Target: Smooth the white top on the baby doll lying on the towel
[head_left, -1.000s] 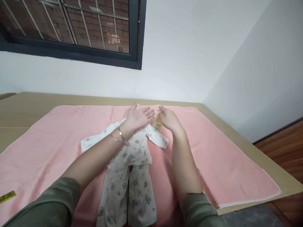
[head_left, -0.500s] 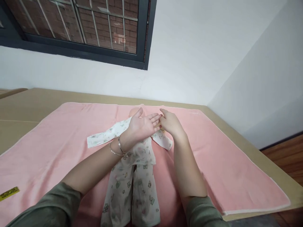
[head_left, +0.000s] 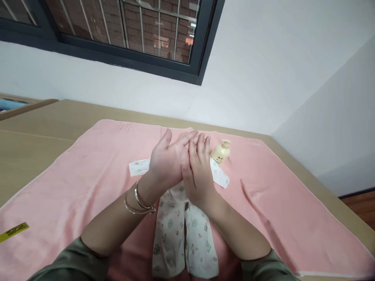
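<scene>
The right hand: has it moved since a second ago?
Yes. The right hand was apart from the left hand, near the small bottle; now it lies palm to palm against the left hand, off the bottle, above the doll's printed clothes.

Head view, downward (close) over table [head_left: 43, 128]

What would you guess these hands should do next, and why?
Probably lower both palms onto the doll's clothed body. The left hand and right hand are pressed together above the doll in printed baby clothes, holding nothing, and the small yellow bottle stands upright on the pink towel just beyond them. That looks like lotion being spread, though none is visible.
</scene>
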The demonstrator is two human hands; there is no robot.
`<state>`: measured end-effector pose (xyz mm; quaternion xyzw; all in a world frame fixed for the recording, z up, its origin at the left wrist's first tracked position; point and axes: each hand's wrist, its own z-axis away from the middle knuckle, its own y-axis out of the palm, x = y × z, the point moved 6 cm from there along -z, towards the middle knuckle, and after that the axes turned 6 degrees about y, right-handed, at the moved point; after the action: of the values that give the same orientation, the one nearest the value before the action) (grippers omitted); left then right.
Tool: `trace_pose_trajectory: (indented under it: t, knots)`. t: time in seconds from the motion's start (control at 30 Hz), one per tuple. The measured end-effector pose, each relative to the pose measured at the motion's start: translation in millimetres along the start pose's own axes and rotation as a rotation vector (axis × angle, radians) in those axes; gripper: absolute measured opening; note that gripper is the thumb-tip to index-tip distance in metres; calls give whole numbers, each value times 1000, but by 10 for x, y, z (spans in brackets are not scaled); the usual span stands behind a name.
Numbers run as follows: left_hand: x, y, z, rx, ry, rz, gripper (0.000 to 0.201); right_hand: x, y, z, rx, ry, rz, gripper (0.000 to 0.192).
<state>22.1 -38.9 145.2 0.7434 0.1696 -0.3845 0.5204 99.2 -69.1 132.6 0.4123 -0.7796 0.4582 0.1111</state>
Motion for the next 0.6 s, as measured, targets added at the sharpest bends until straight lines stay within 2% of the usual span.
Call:
trace_pose_trajectory:
  t: [0.07,0.13,0.23,0.33,0.47,0.6]
  knots:
    - [-9,-5,16,-21,44,-52,76,114,61,29,33,-5,-71,73]
    - [14,-16,29,-48,110,-115,70,183,105,34,77,52,-194,75]
    - [79,-34,74,-111,267,-318,57,172,135,21,109,227,-454,64]
    - [226,7,152,-108,321,-531,57,60,97,11,62,385,-626,60]
    - [421,113,288,-32,264,-646,59,-60,-31,-9,-9,435,-599,61]
    - [402,239,418,56,256,-657,57,36,-197,26,-135,358,-408,58]
